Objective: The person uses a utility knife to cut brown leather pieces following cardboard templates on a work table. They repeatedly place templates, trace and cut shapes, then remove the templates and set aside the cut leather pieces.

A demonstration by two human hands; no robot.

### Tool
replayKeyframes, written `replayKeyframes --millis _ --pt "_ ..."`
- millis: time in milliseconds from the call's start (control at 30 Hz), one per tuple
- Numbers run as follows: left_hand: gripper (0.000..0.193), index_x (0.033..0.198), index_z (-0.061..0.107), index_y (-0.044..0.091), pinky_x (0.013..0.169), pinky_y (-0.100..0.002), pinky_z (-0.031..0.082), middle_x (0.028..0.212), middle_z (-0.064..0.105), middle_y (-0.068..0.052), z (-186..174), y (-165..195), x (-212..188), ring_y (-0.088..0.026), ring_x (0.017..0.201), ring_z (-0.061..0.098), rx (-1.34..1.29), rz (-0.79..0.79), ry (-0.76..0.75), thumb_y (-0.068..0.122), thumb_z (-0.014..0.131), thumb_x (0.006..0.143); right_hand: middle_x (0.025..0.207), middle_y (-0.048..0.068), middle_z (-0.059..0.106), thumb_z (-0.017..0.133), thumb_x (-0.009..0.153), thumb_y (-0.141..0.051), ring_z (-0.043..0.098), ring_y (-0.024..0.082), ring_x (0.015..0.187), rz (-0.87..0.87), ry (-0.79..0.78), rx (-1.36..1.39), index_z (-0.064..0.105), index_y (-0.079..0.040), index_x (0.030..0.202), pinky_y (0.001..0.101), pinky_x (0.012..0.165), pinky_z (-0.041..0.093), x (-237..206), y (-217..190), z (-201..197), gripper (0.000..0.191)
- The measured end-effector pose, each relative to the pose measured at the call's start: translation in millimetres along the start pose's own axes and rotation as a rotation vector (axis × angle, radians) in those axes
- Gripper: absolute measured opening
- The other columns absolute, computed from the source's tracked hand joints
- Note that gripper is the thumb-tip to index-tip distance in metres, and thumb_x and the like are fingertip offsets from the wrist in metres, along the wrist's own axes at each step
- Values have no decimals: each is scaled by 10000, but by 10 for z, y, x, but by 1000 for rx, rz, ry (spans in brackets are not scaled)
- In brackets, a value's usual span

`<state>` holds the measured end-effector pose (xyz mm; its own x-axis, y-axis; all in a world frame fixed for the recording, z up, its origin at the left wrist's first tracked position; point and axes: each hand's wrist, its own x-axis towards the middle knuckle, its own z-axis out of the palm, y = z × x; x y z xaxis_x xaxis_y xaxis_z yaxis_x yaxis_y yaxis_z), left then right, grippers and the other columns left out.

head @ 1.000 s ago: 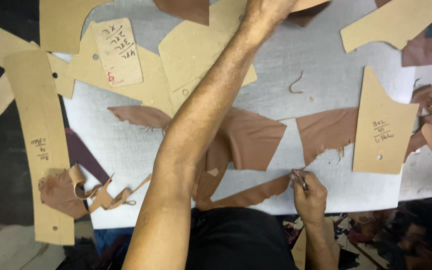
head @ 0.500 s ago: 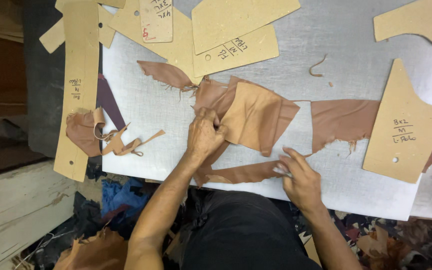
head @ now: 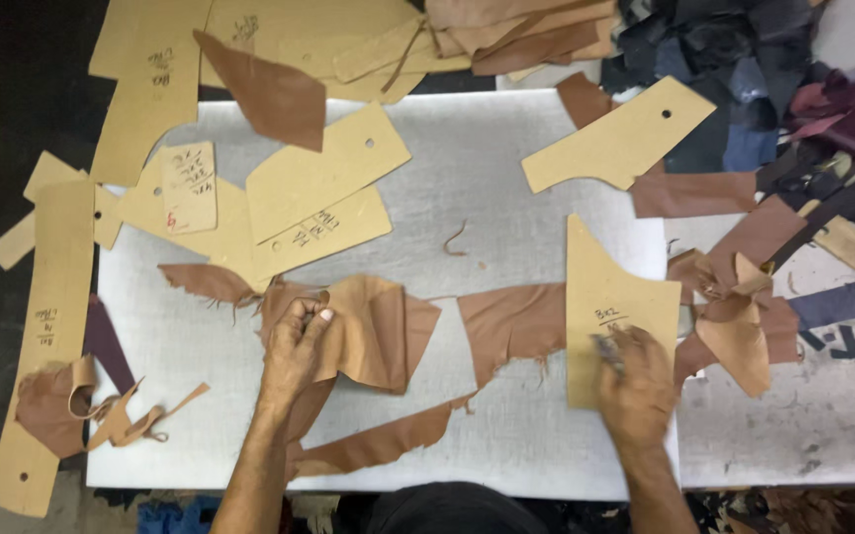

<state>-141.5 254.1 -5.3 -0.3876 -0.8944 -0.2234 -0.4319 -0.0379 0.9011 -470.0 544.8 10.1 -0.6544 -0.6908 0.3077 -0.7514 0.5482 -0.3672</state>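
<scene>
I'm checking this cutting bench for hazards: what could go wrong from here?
The right hand seems to hold a small tool on the card pattern; it is blurred, and a slip could nick the fingers or the leather piece beside it. The left hand bunches folded leather, which may crease. Scraps near the table edge could fall.

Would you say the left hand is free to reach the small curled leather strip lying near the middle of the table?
Probably not at once: the left hand is gripping the folded tan leather piece. Otherwise the grey table up to the curled strip is bare.
</scene>
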Motion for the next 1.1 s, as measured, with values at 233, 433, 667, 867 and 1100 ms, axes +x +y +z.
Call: replayKeyframes --millis 233,433,667,867,1100 --pt "117 1037 584 7 912 -281 496 1009 632 -53 1301 1613 990 -116 971 568 -174 266 -246 119 617 1047 1086 152 648 774 777 -505 648 358 1021 439 -475 -277 708 -134 1266 528 798 553 -300 934 -122 617" --pt "179 1229 590 31 962 -295 518 1122 671 -50 2246 2793 2340 -123 1061 614 -327 509 -253 90 577 1061 1080 192 643 848 664 -417 654 381 974 316 -171 -111 723 -94 1228 498 813 561 -749 1263 385 661" --pt "248 1198 632 -76 814 -370 670 1134 729 -196 2346 2637 3808 -230 974 730 -374 431 -110 -9 481 1013 782 204 614 915 545 -394 639 336 655 249 -25 2 757 -11 1100 455 601 531 -1071 1582 679 693" --pt "573 1441 415 71 943 -421 563 1177 713 -218 1944 1806 3613 -333 1094 724 354 311 220 220 695 964 818 145 627 883 683 -331 693 338 805 149 61 -54 754 -68 1076 457 690 549 -1096 1479 662 490" --pt "372 1306 601 -2 960 -374 558 1258 701 -167 1293 973 1464 -252 1143 689 302 199 -171 131 667 965 1052 209 704 769 791 -291 680 445 981 478 -243 -41 656 -94 1318 523 832 538 -529 879 145 574"
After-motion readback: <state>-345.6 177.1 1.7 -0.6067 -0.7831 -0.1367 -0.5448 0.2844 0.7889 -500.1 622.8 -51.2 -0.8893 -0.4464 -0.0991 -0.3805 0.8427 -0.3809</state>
